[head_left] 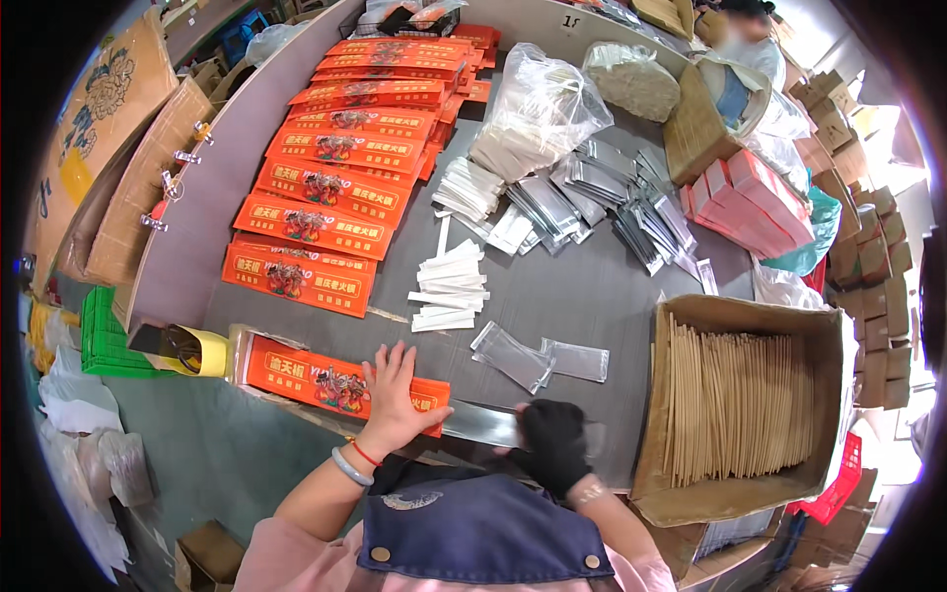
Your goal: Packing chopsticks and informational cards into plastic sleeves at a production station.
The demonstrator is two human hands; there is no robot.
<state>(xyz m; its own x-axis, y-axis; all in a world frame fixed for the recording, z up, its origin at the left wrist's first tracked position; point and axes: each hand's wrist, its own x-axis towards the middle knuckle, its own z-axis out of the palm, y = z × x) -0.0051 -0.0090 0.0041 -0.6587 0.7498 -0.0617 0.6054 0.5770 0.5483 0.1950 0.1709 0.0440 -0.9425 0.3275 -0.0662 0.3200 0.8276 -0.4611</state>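
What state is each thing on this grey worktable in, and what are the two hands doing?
Left hand: bare, flat on the orange printed sleeve.
Right hand: black-gloved, gripping the silvery foil pouch.
Brown cardboard box: open, filled with upright wooden sticks.
Clear plastic bag: open.
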